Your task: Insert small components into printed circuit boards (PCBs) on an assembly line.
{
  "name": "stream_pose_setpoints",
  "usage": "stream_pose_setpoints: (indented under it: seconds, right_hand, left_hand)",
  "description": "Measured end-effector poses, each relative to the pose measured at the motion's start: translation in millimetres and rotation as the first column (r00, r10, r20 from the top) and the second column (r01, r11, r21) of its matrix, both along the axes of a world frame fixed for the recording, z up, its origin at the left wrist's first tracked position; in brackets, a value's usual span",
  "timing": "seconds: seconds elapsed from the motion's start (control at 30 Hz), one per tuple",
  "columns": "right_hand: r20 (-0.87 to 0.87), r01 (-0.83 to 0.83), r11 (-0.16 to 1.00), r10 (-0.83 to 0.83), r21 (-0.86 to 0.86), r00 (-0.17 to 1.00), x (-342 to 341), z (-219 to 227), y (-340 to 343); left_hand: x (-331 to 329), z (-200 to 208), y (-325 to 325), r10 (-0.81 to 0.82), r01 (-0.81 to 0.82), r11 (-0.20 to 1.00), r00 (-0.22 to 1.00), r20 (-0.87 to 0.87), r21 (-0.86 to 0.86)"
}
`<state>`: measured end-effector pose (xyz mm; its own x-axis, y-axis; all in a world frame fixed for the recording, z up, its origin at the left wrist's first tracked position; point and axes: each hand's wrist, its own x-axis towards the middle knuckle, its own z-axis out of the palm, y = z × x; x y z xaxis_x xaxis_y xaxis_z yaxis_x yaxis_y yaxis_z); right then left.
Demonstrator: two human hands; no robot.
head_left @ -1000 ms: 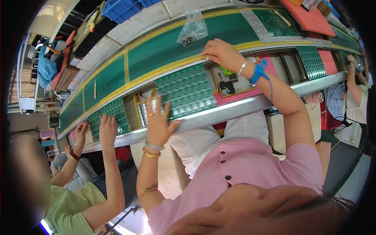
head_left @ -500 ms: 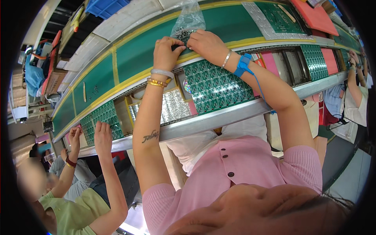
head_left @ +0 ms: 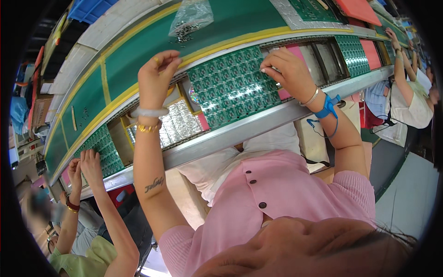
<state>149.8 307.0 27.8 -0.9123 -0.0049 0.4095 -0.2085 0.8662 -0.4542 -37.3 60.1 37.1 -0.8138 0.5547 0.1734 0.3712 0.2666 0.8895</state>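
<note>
Belt (head_left: 138,64) runs just beyond both sets of fingertips, green w/ yellow stripe. Panel (head_left: 233,85), a green board of many small circuits, lies between the hands in the rail. Looks early on: panel seated, but can't tell which spots are filled; most prob. left to do. Bag (head_left: 190,18) of small parts sits past the fingers, untouched. Left hand (head_left: 154,76): fingers pinched nearly closed at the belt edge; contents too small to tell. Right hand (head_left: 288,69): fingertips curled, pressed on panel's top-right corner.
</note>
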Motion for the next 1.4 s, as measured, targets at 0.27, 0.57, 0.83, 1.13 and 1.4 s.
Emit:
stream_pose_setpoints:
  seconds: [0.27, 0.57, 0.83, 1.13, 1.4]
  right_hand:
    - [0.035, 0.037, 0.992, -0.041, 0.117, 0.999, 25.3, -11.9, 8.1]
    - [0.046, 0.002, 0.976, -0.012, 0.217, 0.999, 27.4, -14.1, 9.6]
    - [0.070, -0.087, 0.953, 0.070, 0.289, 0.995, 17.2, -0.2, 8.1]
    - [-0.069, -0.110, 0.993, 0.112, 0.030, 0.991, -127.0, -18.3, -29.6]
    - [-0.057, -0.090, 0.988, 0.098, 0.124, 0.994, -173.1, -37.2, -54.5]
  left_hand:
    - [33.7, -14.7, -28.1, -0.083, 0.072, 0.996, 0.968, 0.235, 0.057]
    - [38.9, -27.3, -32.0, -0.087, 0.055, 0.994, 0.932, 0.352, 0.099]
    - [47.8, -19.4, -27.3, -0.148, 0.090, 0.985, 0.885, 0.441, 0.150]
    - [54.7, -25.8, -30.2, -0.146, 0.126, 0.989, 0.936, 0.319, 0.081]
    - [76.5, -15.2, -19.8, -0.148, 0.109, 0.959, 0.980, -0.136, -0.264]
